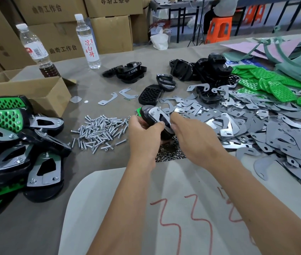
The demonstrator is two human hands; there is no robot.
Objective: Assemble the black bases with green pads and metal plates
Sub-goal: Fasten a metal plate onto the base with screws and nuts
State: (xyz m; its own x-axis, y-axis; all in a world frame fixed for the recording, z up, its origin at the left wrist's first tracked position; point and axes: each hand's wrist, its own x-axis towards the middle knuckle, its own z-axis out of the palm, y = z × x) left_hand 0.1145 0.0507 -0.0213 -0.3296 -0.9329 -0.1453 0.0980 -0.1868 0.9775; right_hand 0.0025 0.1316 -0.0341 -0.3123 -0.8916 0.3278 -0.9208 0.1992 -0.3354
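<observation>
A black base [150, 116] is sitting tilted above the worktop with a shiny metal plate [161, 115] lying on its upturned face and two screw ends sticking up through the plate. Behind this base, loose black bases [201, 68] are lying heaped. To its right, grey metal plates [256, 124] are spreading in a wide overlapping pile, and beyond them perforated green pads [275, 83] are lying stacked. Far to its left, finished assemblies [15, 144] are piling up
</observation>
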